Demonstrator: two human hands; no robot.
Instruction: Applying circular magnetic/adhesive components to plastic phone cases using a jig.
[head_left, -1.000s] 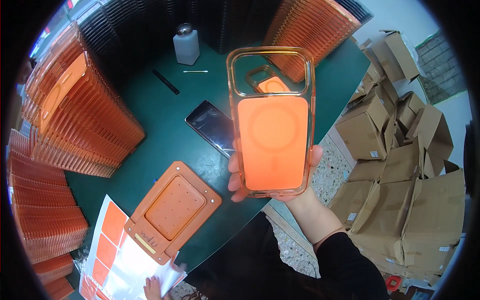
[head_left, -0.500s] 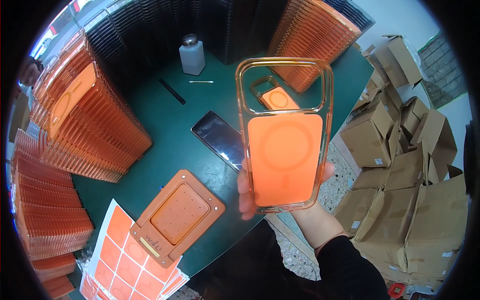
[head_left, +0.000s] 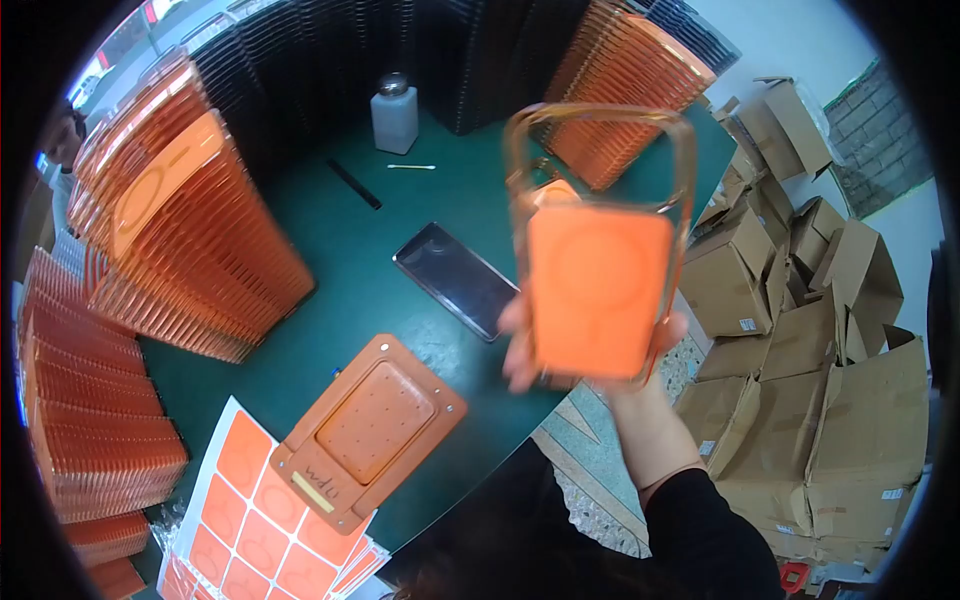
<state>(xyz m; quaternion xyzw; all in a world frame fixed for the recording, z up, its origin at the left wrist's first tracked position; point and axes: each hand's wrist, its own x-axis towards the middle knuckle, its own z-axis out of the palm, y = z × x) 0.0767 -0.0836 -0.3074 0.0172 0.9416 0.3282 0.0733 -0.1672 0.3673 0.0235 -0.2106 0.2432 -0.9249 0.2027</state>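
Observation:
My right hand (head_left: 517, 350) holds up a clear orange phone case (head_left: 600, 290) from behind, fingers round one long side and thumb on the other. Its back carries an orange panel with a faint ring, below a large camera opening; the case is slightly blurred. Partly hidden behind it, a similar case (head_left: 556, 191) lies on the table. Left of the hand is a dark-screened phone (head_left: 455, 280). Nearer me, a brown jig (head_left: 375, 420) with a recessed, dotted rectangle overlaps sheets of orange ring-marked stickers (head_left: 240, 520). No part of my left hand shows.
Tall stacks of orange cases (head_left: 200, 250) line the left of the green table (head_left: 340, 270), with another stack (head_left: 625, 90) at the far right. Black stacks (head_left: 300, 90) stand behind a white pump bottle (head_left: 395, 118), a cotton swab (head_left: 411, 167) and a black strip (head_left: 354, 184). Cardboard boxes (head_left: 780, 390) crowd the right.
The held case has moved right and slightly up, and its lower end is tilted more away from sight. The whole view has shifted slightly. My grip stays on the case.

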